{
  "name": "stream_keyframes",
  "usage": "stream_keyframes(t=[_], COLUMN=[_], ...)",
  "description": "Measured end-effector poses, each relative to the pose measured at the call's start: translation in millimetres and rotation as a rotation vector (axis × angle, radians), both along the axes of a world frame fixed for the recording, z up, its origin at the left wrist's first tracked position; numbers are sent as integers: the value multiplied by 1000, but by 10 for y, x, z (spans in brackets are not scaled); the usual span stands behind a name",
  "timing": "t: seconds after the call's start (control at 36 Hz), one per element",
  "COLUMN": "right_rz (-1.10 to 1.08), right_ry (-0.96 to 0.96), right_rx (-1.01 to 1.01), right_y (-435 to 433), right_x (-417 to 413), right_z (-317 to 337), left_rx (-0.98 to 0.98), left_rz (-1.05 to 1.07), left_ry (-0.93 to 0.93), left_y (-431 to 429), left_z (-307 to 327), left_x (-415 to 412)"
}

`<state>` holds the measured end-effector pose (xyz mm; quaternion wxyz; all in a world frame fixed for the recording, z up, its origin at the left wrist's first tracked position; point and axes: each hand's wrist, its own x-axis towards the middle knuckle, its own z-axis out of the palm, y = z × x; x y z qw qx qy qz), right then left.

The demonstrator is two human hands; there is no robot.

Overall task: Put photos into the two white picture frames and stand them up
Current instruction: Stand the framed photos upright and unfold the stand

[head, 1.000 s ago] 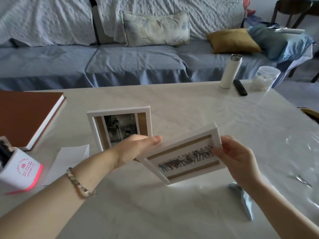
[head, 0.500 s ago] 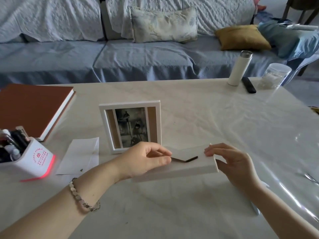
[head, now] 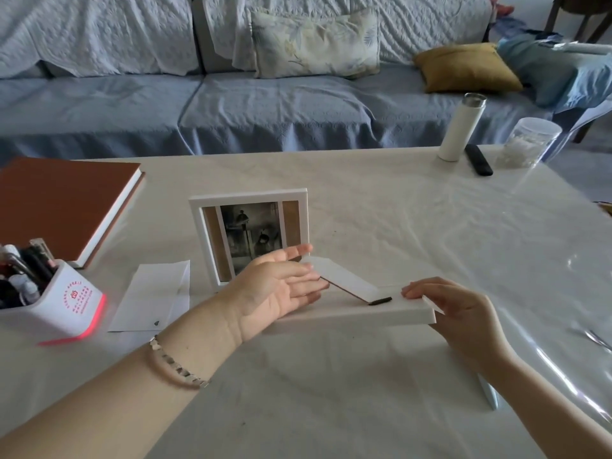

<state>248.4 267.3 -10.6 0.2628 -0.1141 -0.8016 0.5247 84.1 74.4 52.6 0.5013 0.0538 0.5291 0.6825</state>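
Two hands, two white frames. Left hand (head: 278,289) is open, fingers spread flat, palm against the left end of the near frame (head: 351,313); it grips nothing. Right hand (head: 453,313) is curled on that frame's right end. The near frame stands on the table (head: 397,226), top edge to the camera, its back stand (head: 347,281) swung out. Just behind, the second frame (head: 250,238) stands upright, one photo inside. Left: one paper sheet (head: 155,299), one pen holder (head: 59,299) with several pens, one book (head: 59,207). Far right: one bottle (head: 460,132), one remote (head: 478,159), one clear jar (head: 530,142) of white contents.
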Motion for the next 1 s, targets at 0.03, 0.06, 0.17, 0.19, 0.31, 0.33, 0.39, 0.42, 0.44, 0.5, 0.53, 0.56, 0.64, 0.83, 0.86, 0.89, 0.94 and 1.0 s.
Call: stream_keyframes(t=[0.03,0.06,0.17,0.19,0.31,0.33,0.39,0.42,0.44,0.5,0.53,0.56,0.64,0.83,0.86,0.89,0.94,1.0], right_rz=[2,3,0,9,70,67,45,28,3,-63,-103,-141,-227,-261,-256,-250,-239,-225], right_ry=[-15,-39,-165,-202,-193,-185,-178,-181,-186,-192,-193,-194,-197,-202,-207,-211,-218,-246], right_rx=[4,6,108,97,-83,-129,-218,-233,-232,-238,-258,-287,-384,-412,-412,-417,-430,-439], right_y=[9,18,3,-1,-19,-7,34,62,89,141,175,215,359,690,717,733,751,749], right_x=[12,21,7,-1,-25,-20,-3,3,7,0,-7,-19,-86,-481,-554,-622,-751,-858], right_z=[13,29,89,91,124,135,156,153,146,121,105,98,110,206,214,221,213,181], left_rx=[30,54,85,76,-3,-15,-32,-47,-68,-154,-214,-263,-288,-590,-666,-727,-819,-861], left_rz=[15,30,24,-6,-109,-131,-187,-219,-251,-301,-319,-330,-328,70,97,94,69,68], left_ry=[-23,-44,-71,-54,79,96,107,127,169,396,578,755,1080,1826,1853,1855,1831,1799], left_y=[20,44,214,271,481,522,587,613,634,664,660,642,514,245,228,215,213,226], left_z=[6,12,71,90,150,168,205,219,242,246,246,250,234,-46,-69,-96,-145,-188], left_x=[-4,-7,-9,-4,9,11,3,-8,-19,-74,-107,-139,-236,-664,-731,-790,-886,-962])
